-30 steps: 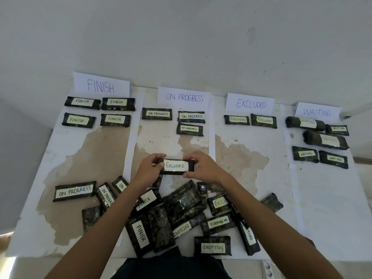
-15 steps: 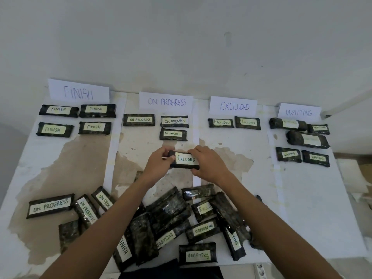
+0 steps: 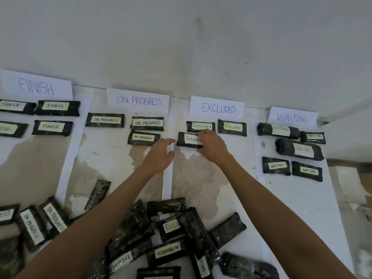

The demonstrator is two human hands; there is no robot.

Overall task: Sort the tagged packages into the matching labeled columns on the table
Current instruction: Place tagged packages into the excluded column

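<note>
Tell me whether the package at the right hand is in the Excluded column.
Inside: the package sits below the EXCLUDED sign, beside two Excluded packages; right hand holds its end.

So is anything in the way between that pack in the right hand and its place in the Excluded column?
Nothing visible. The pack already lies under the Excluded sign, just below another pack. The right hand holds its right end; the left hand is open beside it, apart.
</note>
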